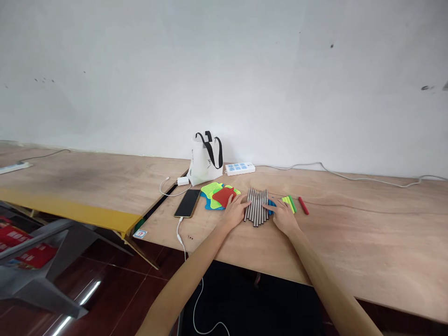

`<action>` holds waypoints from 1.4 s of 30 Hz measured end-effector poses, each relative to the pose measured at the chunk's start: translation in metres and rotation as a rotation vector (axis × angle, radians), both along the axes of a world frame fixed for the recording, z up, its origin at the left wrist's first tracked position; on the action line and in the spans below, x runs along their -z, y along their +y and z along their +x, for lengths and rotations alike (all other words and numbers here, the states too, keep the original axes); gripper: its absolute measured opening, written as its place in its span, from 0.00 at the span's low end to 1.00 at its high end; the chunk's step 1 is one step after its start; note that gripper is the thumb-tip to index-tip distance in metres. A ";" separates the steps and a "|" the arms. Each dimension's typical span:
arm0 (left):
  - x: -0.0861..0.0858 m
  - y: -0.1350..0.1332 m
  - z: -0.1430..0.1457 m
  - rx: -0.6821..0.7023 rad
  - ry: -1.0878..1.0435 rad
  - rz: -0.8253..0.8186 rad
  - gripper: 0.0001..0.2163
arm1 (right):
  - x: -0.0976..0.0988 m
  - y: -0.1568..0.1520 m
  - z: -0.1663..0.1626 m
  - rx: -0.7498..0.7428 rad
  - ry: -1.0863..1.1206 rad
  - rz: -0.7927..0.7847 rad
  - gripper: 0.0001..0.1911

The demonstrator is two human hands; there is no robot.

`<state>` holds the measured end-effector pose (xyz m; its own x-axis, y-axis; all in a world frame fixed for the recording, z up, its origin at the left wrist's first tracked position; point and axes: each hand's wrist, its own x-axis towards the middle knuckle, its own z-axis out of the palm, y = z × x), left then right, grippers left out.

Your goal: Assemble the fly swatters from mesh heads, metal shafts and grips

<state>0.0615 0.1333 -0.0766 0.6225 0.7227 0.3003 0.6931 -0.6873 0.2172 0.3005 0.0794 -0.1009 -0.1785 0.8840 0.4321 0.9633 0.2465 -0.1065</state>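
Observation:
A row of several grey metal rods (257,206) lies side by side on the wooden table (350,233). My left hand (235,209) lies flat, fingers spread, touching the left side of the rods. My right hand (283,214) lies flat on their right side, fingers stretched toward them. A blue piece (271,205) peeks out under the rods by my right fingers. Left of my left hand sit coloured mesh pieces (219,195), yellow-green, blue and red. To the right of my right hand lie green and yellow sticks (290,203) and a red stick (303,205).
A phone (187,203) on a white cable lies left of the mesh pieces. A white bag with black handles (206,158) and a power strip (240,168) stand by the wall. A second table with a yellow edge (70,210) adjoins on the left.

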 end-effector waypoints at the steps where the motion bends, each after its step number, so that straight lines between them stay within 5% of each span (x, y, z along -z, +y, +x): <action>1: -0.001 -0.001 0.000 0.010 0.007 -0.006 0.27 | 0.001 0.000 -0.001 -0.012 -0.008 -0.004 0.39; 13: 0.002 -0.001 0.001 0.064 0.030 0.016 0.30 | -0.001 0.000 -0.009 -0.087 -0.071 0.008 0.45; 21: 0.004 0.002 0.003 -0.081 -0.057 0.040 0.23 | -0.004 -0.001 0.007 0.075 0.033 0.055 0.30; 34: 0.002 0.000 0.000 0.072 0.035 0.023 0.32 | -0.005 -0.003 -0.018 -0.106 -0.024 -0.003 0.40; 42: 0.000 0.002 0.001 -0.104 -0.069 0.021 0.23 | -0.008 -0.003 0.003 0.069 0.061 0.043 0.33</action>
<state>0.0629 0.1353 -0.0769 0.5224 0.7752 0.3552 0.7447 -0.6176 0.2529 0.3037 0.0769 -0.0925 -0.0904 0.8734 0.4785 0.9702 0.1857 -0.1557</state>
